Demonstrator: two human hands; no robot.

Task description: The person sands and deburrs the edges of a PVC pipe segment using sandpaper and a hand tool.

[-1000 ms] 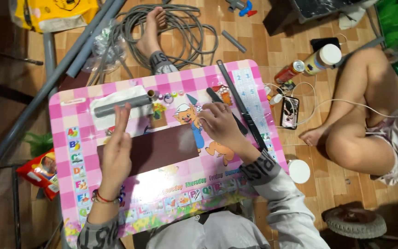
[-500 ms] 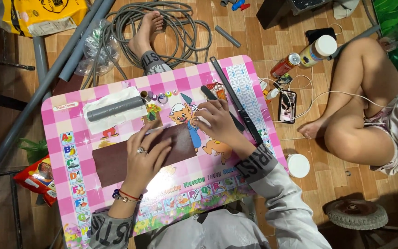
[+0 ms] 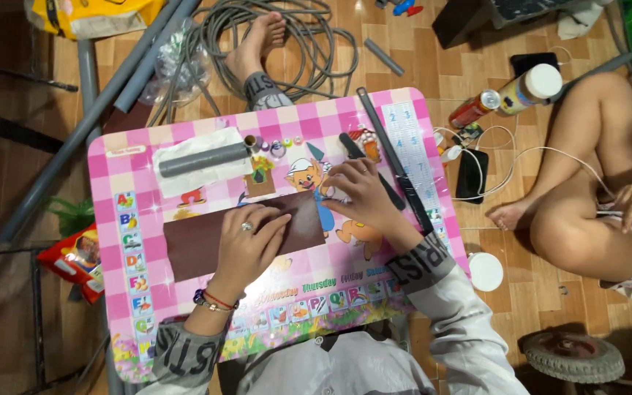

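Your left hand [image 3: 246, 245] lies flat, fingers spread, pressing down on the one dark brown sheet [image 3: 243, 232], likely sandpaper, at the middle of the pink checkered tabletop [image 3: 122, 157]. Your right hand [image 3: 360, 192] curls just right of the sheet's far corner; whether its fingertips pinch anything cannot be told from here.

Left to right, the count: one red snack bag [image 3: 74, 260] on the floor, one short grey pipe piece [image 3: 202, 159] resting on one white cloth [image 3: 177, 175], a row of a few small round bits [image 3: 272, 146] too small to number, one long dark strip [image 3: 393, 157] along the right edge, one phone [image 3: 471, 174] on its white cable, one red can [image 3: 475, 110], one white-capped bottle [image 3: 528, 88], and one white lid [image 3: 486, 271] on the floor.

The risks, as they look: the sheet may skid on the glossy tabletop if your palm eases off, and a rough face could scuff the print. The pipe piece could roll off its cloth if the tabletop is jolted. Another person's leg [image 3: 587, 190] sits close on the right, near the cable.
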